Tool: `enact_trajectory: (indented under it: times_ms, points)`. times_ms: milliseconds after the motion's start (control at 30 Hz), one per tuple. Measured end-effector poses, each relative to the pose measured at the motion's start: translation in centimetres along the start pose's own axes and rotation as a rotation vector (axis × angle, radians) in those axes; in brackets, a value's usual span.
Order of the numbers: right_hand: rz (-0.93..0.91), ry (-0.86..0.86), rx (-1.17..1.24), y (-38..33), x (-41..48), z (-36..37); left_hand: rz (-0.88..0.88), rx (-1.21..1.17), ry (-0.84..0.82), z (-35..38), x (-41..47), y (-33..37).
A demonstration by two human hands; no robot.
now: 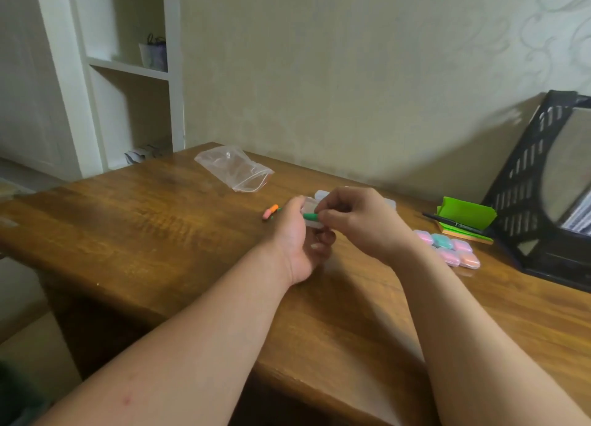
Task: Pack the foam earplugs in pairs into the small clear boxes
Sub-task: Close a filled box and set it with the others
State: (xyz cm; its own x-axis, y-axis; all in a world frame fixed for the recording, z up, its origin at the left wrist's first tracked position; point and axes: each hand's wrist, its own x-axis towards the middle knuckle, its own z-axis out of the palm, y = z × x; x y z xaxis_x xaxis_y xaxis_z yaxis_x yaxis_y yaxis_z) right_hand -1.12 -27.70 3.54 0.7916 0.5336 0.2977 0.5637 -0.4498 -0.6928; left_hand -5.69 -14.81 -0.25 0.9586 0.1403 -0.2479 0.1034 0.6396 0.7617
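My left hand [302, 243] holds a small clear box [311, 209] just above the wooden table [179, 233]. My right hand [358, 221] pinches a green foam earplug [311, 216] at the box's opening. Loose earplugs, an orange one [273, 207] and a pink one [266, 214], lie on the table just left of my left hand, with a green tip showing beside them. More clear boxes [321, 194] sit behind my hands, partly hidden. A cluster of filled boxes [449, 249] with pink, teal and orange contents lies to the right of my right wrist.
An open clear zip bag [235, 168] lies at the back of the table. A green notepad holder [465, 216] with a black pen [454, 224] and a black mesh file rack [540, 182] stand at the right. White shelves [128, 67] stand beyond the table's left side.
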Motion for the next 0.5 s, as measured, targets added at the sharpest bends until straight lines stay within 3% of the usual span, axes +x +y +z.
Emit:
enact_trajectory:
  times_ms: [233, 400, 500]
  points:
    - [0.001, 0.085, 0.027, 0.8, 0.7, 0.3, -0.001, -0.057, -0.001, 0.0, 0.1, 0.0]
    - [0.129, 0.374, 0.121, 3.5, 1.7, 0.0, 0.110, -0.333, 0.122, -1.0, 0.9, 1.0]
    - [0.224, 0.390, 0.047, 5.4, 1.7, 0.5, 0.140, -0.442, 0.180, -1.9, 1.2, 1.2]
